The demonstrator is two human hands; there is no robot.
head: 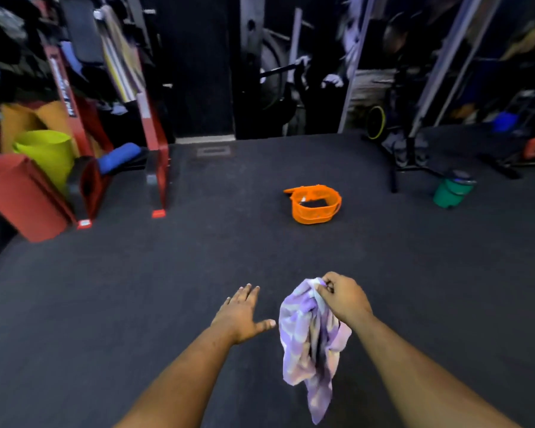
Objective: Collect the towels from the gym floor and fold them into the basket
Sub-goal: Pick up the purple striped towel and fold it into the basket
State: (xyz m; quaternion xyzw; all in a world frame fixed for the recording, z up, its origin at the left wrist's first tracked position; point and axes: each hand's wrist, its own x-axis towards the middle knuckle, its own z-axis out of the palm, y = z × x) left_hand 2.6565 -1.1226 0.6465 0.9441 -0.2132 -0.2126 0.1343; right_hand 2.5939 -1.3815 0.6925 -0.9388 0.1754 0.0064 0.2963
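A purple and white patterned towel (306, 338) hangs crumpled in the air, pinched at its top corner by my right hand (342, 296). My left hand (241, 312) is spread flat with straight fingers just left of the towel, not touching it. An orange plastic basket (314, 206) stands on the dark gym floor ahead, well beyond both hands. Something dark and a bit of white lie inside it.
Red rack legs (158, 168), a red bin (22, 193), a lime-green bin (47, 152) and a blue roll (119, 156) crowd the left. A green bucket (451, 191) and a black equipment stand (408, 159) sit at the right. Dark gym floor (136, 288) stretches between.
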